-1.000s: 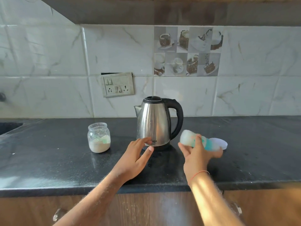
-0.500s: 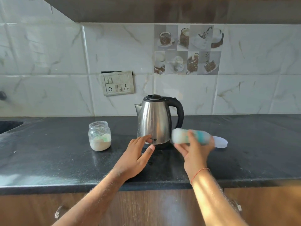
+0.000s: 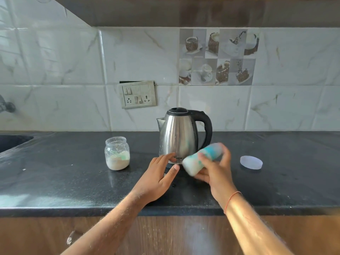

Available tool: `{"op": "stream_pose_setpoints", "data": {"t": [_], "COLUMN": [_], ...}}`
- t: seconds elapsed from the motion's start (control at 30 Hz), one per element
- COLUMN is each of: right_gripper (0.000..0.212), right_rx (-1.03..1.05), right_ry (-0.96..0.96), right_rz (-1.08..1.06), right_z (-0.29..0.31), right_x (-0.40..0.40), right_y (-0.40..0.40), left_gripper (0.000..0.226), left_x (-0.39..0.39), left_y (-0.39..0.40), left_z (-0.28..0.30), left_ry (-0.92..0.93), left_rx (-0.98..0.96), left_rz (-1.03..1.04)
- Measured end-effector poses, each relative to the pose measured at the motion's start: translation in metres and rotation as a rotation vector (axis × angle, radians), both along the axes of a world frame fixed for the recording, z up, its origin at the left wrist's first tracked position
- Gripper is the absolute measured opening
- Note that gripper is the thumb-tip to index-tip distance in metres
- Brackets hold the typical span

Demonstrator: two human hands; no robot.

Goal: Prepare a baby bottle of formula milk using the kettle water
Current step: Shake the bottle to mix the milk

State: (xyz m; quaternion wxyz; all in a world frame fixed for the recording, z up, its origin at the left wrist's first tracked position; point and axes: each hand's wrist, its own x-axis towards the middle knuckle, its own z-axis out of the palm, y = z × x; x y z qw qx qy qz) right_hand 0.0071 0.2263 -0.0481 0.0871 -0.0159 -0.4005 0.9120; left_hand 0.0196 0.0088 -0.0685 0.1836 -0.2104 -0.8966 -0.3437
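Observation:
My right hand grips a baby bottle with teal markings and milky white liquid; it lies tilted on its side, blurred by motion, just in front of the steel kettle. The kettle stands upright on the black counter, lid down, black handle to the right. My left hand hovers over the counter with fingers spread, fingertips near the kettle's base, holding nothing. A lidless glass jar of pale formula powder with a green scoop inside stands to the left.
A round white lid lies flat on the black counter to the right. A sink opens at the far left. A switch and socket panel sits on the tiled wall behind. Wooden cabinet fronts run below the counter edge.
The bottle in my right hand has swung left and tilted base-down toward my left hand, blurred as in shaking. My left hand has stayed in place by the kettle.

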Motion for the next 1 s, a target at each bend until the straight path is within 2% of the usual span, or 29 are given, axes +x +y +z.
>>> {"op": "stream_pose_setpoints", "data": {"t": [0.07, 0.1, 0.17, 0.2, 0.23, 0.3, 0.33, 0.37, 0.4, 0.43, 0.47, 0.5, 0.53, 0.57, 0.6, 0.63, 0.67, 0.7, 0.73, 0.77, 0.8, 0.83, 0.9, 0.93, 0.97, 1.0], "right_gripper": [0.073, 0.074, 0.072, 0.071, 0.072, 0.072, 0.073, 0.073, 0.072, 0.071, 0.070, 0.070, 0.071, 0.072, 0.074, 0.075, 0.074, 0.072, 0.070, 0.070, 0.071, 0.072, 0.076, 0.075, 0.073, 0.071], "right_rx": [-0.144, -0.205, -0.064, -0.098, -0.037, -0.067, -0.165, -0.221, -0.174, -0.039, -0.048, -0.011, 0.006, -0.042, -0.160, -0.238, -0.248, -0.136, -0.142, -0.116, -0.053, -0.046, -0.222, -0.264, -0.157, -0.160], "right_ry": [0.054, 0.029, 0.034, -0.005, -0.020, 0.035, 0.059, 0.035, 0.048, 0.050, 0.011, 0.005, 0.010, 0.048, 0.065, 0.045, 0.048, 0.058, 0.016, -0.007, -0.019, 0.027, 0.059, 0.046, 0.051, 0.006], "right_rz": [-0.253, -0.238, -0.041, 0.091, 0.098, -0.148, -0.251, -0.243, -0.166, -0.031, 0.105, 0.128, 0.053, -0.124, -0.265, -0.307, -0.260, -0.165, 0.004, 0.087, 0.040, -0.096, -0.274, -0.228, -0.154, -0.003], "right_z": [-0.005, -0.004, -0.002, -0.005, -0.002, -0.004, -0.007, -0.007, -0.002, -0.001, -0.007, -0.005, -0.001, -0.003, -0.008, -0.009, -0.006, -0.004, -0.008, -0.006, 0.000, -0.003, -0.011, -0.009, -0.007, -0.008], "right_x": [-0.006, -0.008, -0.003, -0.003, -0.002, -0.003, -0.008, -0.011, -0.007, -0.003, -0.004, -0.001, -0.002, -0.001, -0.007, -0.011, -0.011, -0.008, -0.007, -0.004, -0.004, -0.004, -0.013, -0.014, -0.010, -0.009], "right_y": [0.008, 0.010, 0.005, 0.006, 0.003, 0.004, 0.011, 0.015, 0.013, 0.010, 0.010, 0.007, 0.004, 0.005, 0.013, 0.016, 0.016, 0.012, 0.010, 0.008, 0.003, 0.002, 0.014, 0.014, 0.010, 0.007], "left_gripper": [0.069, 0.068, 0.068, 0.069, 0.070, 0.069, 0.069, 0.070, 0.073, 0.077, 0.079, 0.080, 0.079, 0.078, 0.078, 0.078, 0.078, 0.079, 0.079, 0.079, 0.080, 0.081, 0.082, 0.081, 0.080, 0.079], "left_x": [0.001, 0.001, 0.000, 0.000, 0.000, 0.000, 0.001, 0.002, 0.002, 0.002, 0.003, 0.004, 0.004, 0.005, 0.006, 0.007, 0.008, 0.007, 0.007, 0.008, 0.007, 0.006, 0.006, 0.006, 0.005, 0.005], "left_y": [0.001, 0.001, -0.001, -0.001, -0.001, 0.000, 0.000, 0.001, 0.000, -0.001, -0.001, -0.001, -0.001, -0.001, 0.000, 0.001, 0.001, 0.000, -0.001, -0.001, -0.002, -0.002, -0.001, -0.001, -0.001, -0.002], "left_z": [0.001, 0.000, -0.001, -0.001, -0.001, -0.001, 0.000, -0.001, 0.000, 0.000, 0.001, 0.001, 0.002, 0.003, 0.004, 0.003, 0.002, 0.001, 0.002, 0.001, 0.001, 0.002, 0.001, 0.000, 0.000, 0.000], "left_ry": [-0.003, -0.001, -0.003, -0.003, -0.004, -0.010, -0.007, -0.003, -0.001, -0.004, -0.011, -0.014, -0.014, -0.017, -0.023, -0.026, -0.028, -0.031, -0.034, -0.033, -0.031, -0.031, -0.032, -0.029, -0.028, -0.028], "left_rx": [0.003, 0.005, -0.004, -0.008, -0.008, -0.001, 0.003, 0.008, 0.012, 0.015, 0.019, 0.026, 0.031, 0.032, 0.032, 0.033, 0.032, 0.028, 0.024, 0.021, 0.017, 0.015, 0.016, 0.017, 0.012, 0.010], "left_rz": [-0.001, -0.002, -0.005, -0.006, -0.008, -0.005, -0.004, -0.007, -0.012, -0.019, -0.027, -0.035, -0.042, -0.046, -0.047, -0.045, -0.045, -0.046, -0.048, -0.050, -0.049, -0.049, -0.045, -0.044, -0.046, -0.045]}}
